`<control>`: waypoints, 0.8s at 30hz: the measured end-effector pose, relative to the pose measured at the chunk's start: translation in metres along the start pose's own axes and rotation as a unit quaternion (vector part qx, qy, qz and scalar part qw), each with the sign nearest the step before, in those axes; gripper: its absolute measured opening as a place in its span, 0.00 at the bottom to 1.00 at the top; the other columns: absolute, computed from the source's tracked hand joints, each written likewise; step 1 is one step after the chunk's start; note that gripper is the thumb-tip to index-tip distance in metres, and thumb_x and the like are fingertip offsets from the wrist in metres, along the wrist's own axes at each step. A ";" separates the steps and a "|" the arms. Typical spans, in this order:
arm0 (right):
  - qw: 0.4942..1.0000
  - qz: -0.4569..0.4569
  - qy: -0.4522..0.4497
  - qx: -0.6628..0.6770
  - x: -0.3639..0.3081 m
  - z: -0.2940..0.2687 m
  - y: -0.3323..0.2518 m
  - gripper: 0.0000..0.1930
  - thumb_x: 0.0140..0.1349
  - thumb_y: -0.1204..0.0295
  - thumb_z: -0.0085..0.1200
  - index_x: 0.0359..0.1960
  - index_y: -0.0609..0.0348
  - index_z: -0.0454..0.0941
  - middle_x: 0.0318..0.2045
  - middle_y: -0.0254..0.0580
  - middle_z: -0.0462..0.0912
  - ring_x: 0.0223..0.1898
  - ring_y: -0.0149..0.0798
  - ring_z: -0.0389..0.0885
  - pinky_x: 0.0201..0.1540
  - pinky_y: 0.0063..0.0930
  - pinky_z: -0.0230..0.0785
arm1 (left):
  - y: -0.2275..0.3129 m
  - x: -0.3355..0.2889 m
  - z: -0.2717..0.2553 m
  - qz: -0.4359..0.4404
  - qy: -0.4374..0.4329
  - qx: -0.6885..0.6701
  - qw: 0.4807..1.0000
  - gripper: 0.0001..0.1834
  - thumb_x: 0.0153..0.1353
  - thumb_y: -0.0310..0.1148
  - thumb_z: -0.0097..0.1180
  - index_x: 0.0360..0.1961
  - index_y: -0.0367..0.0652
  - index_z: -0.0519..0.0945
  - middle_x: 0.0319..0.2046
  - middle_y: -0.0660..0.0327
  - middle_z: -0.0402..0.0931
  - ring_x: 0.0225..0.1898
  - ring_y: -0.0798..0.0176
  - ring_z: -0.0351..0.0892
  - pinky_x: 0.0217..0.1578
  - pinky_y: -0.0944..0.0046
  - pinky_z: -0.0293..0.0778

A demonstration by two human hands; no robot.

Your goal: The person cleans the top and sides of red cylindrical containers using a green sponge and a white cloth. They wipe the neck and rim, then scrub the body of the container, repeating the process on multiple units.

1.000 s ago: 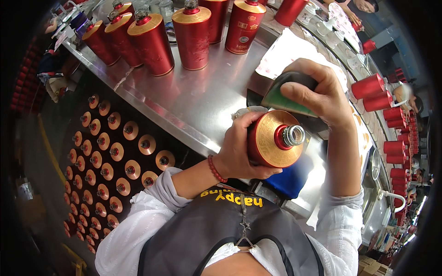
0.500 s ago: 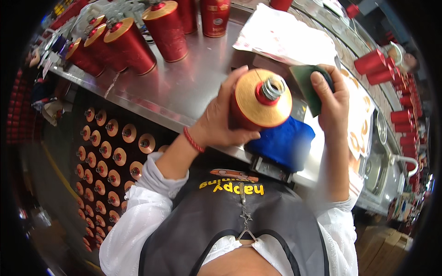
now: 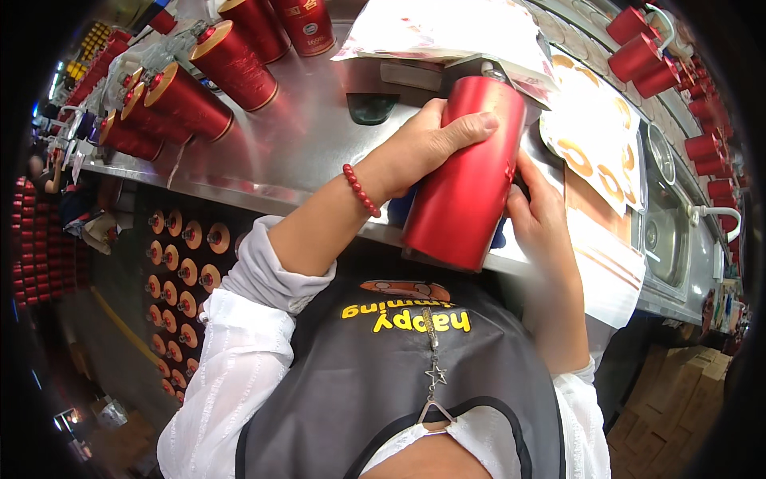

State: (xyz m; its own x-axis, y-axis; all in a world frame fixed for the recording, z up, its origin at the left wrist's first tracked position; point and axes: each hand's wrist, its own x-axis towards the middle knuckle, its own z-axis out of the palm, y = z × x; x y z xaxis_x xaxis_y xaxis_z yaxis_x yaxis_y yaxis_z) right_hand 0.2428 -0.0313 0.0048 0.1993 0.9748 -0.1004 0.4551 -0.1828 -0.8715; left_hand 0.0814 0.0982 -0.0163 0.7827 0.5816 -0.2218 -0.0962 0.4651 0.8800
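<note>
My left hand (image 3: 435,144) is closed round a red bottle (image 3: 467,180) tilted over the table's front edge, its neck pointing away and its base toward me. The thumb lies across the upper side. At the bottle's right side is my right hand (image 3: 542,211), thumb and forefinger pressed to it; the other fingertips are partly hidden. A dark green scraper (image 3: 371,109) lies on the metal table (image 3: 299,156) beyond my left wrist. Behind the bottle, a blue cloth (image 3: 499,235) shows only in small patches.
Several red bottles with gold shoulders (image 3: 187,100) stand at the far left. White printed sheets (image 3: 447,30) lie at the back, patterned paper (image 3: 594,132) to the right. A sink (image 3: 666,239) is further right. Below the table's left edge stand rows of bottles (image 3: 187,271).
The bottle has tipped so its side faces up and its neck points away. The green scraper has left my right hand for the table. My right hand now touches the bottle.
</note>
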 end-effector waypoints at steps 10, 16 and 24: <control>0.995 -0.073 0.054 -0.042 0.040 -0.057 0.020 0.22 0.67 0.82 0.46 0.64 0.65 0.73 0.54 0.48 0.83 0.55 0.37 0.81 0.59 0.29 0.71 | -0.015 0.005 0.008 0.138 0.186 0.335 0.913 0.49 0.65 0.64 0.54 0.63 0.22 0.62 0.49 0.33 0.77 0.50 0.42 0.81 0.51 0.54 0.77; 0.924 -0.226 -0.076 -0.300 0.199 -0.100 0.026 0.18 0.71 0.79 0.42 0.57 0.55 0.79 0.66 0.52 0.72 0.64 0.51 0.74 0.63 0.35 0.68 | -0.028 -0.007 -0.007 0.242 0.208 0.329 0.889 0.31 0.69 0.54 0.54 0.56 0.34 0.76 0.42 0.46 0.79 0.40 0.54 0.82 0.39 0.62 0.79; 0.799 -0.285 -0.191 -0.493 0.321 0.005 0.038 0.29 0.62 0.86 0.48 0.62 0.41 0.78 0.68 0.46 0.68 0.65 0.52 0.71 0.62 0.41 0.71 | -0.028 0.014 -0.055 0.312 0.305 0.605 0.666 0.26 0.66 0.48 0.58 0.58 0.43 0.78 0.53 0.46 0.71 0.54 0.44 0.66 0.58 0.47 0.61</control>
State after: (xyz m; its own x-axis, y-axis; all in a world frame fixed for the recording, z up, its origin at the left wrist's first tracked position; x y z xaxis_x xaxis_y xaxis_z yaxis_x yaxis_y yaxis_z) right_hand 0.3200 0.2753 -0.0628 -0.4779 0.8694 -0.1254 0.8781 0.4764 -0.0439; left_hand 0.0612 0.1299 -0.0668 0.3909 0.7451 0.5403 0.5696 -0.6570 0.4939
